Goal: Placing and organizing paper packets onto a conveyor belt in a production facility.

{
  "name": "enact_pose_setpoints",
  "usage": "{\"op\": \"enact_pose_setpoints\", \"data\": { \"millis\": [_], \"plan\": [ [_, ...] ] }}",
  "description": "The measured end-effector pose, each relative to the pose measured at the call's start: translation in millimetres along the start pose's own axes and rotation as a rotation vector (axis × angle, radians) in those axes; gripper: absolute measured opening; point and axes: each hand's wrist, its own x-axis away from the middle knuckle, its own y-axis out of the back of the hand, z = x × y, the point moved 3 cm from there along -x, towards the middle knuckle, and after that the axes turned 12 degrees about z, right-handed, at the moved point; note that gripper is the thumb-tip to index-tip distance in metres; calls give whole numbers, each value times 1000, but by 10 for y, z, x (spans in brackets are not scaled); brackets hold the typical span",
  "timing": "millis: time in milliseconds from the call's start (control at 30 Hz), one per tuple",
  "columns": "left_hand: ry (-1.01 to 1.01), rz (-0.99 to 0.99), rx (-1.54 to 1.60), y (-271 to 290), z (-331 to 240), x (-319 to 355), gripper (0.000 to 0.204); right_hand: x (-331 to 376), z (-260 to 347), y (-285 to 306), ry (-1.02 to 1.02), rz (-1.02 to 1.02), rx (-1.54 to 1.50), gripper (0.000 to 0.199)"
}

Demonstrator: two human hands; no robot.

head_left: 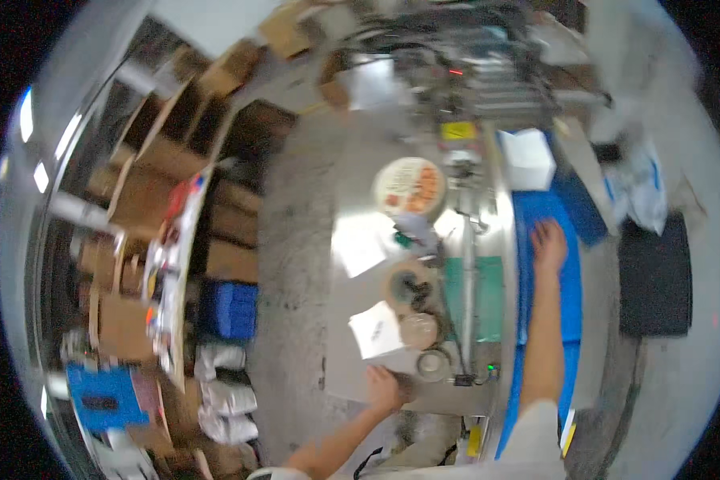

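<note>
My left hand rests on the near edge of a shiny metal worktable, fingers bent over the rim, close to a white paper sheet and a roll of tape. My right hand lies flat with fingers spread on a blue mat beside the table, holding nothing. Between the hands stand a brown tape roll and a clear round lid. The picture is blurred, so small details are unclear.
A round plate with orange pieces sits farther up the table, near a white box. Cardboard boxes and a blue crate crowd the left floor. A dark mat lies right. A green mat lines the table.
</note>
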Motion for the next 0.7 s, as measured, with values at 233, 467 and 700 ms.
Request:
{"op": "enact_pose_setpoints", "data": {
  "millis": [233,467,700],
  "plan": [
    [10,-253,-46,-292,39,-54,111,2711,694,690,-158,-133,-117,29],
    [-548,-321,641,-278,581,1293,63,6173,1859,1350,-78,-253,164,23],
    [-1212,297,873,-1450,-53,3158,29,8887,2594,994,-74,-578,270,15]
  ]
}}
